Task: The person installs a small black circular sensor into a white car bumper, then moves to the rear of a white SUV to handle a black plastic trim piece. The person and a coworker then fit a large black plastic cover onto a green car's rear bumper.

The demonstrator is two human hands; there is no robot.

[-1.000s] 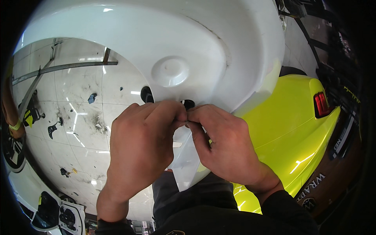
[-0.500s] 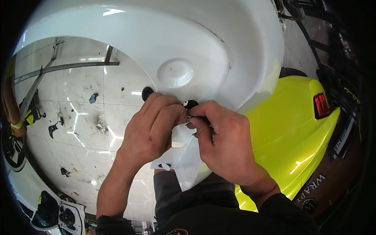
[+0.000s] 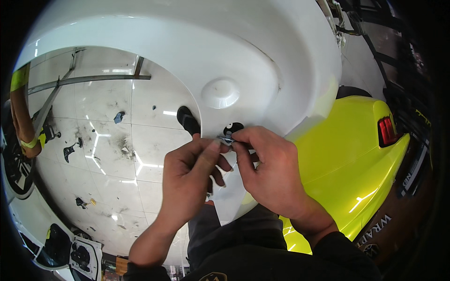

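A small grey metal fastener (image 3: 226, 139) is pinched between the fingertips of both hands, just over the lower part of a white car body panel (image 3: 253, 65). My left hand (image 3: 190, 171) holds its left side between thumb and forefinger, with the other fingers loosely curled below. My right hand (image 3: 269, 168) grips its right side with thumb and forefinger. The fingertips hide part of its shape, so its exact kind is unclear. A dark rounded spot (image 3: 236, 126) with a small white dot lies right behind it on the panel.
A bright yellow car part (image 3: 337, 159) with a red tail light (image 3: 388, 131) stands on the right. Metal stand bars (image 3: 89, 80) run under the panel at upper left. Small dark parts (image 3: 69, 152) lie on the tiled floor. Another person's arm (image 3: 23, 112) shows at far left.
My left hand has turned and lowered slightly, so its thumb now shows on top and its fingers have loosened. The fastener is more exposed between my fingertips. The whole view has shifted slightly.
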